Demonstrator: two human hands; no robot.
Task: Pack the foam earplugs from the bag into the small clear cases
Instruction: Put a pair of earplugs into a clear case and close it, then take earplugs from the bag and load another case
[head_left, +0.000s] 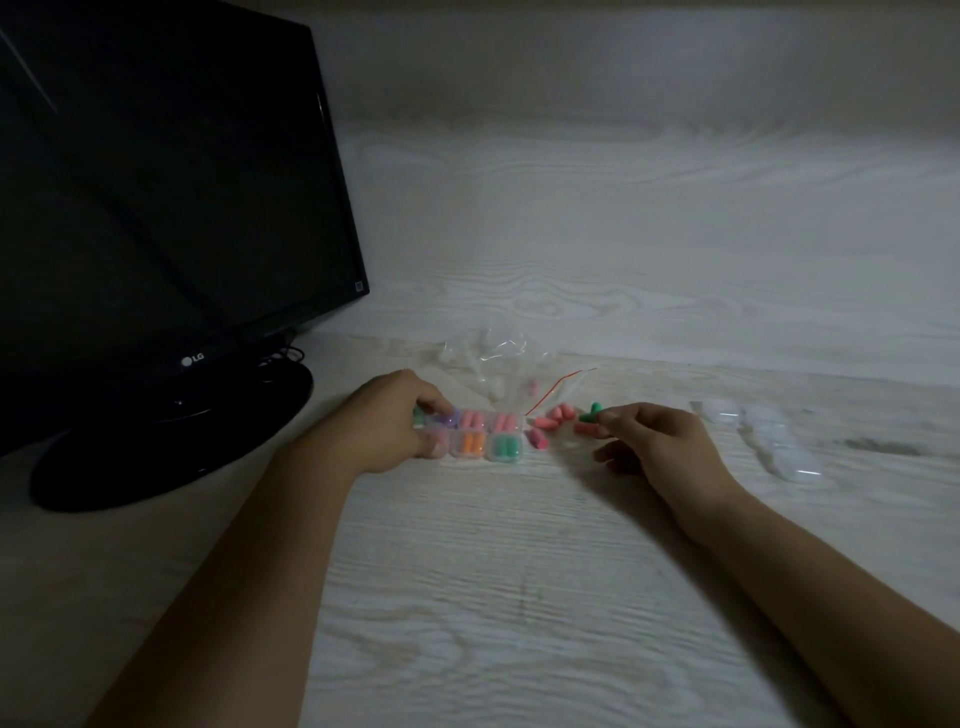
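Head view: left hand (392, 421) gripping end of filled clear cases (470, 434) on worktop (519, 571). Right hand (654, 441) pinching green earplug (593, 411), lifted near loose pink earplugs (550, 418). Bag (506, 374) just behind, nearly drained. Spare empty cases (774, 436) far right. Monitor (156, 208) left.

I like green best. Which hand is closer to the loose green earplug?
Right. The right hand pinches the green earplug in its fingers; the left hand is far off, on the cases.
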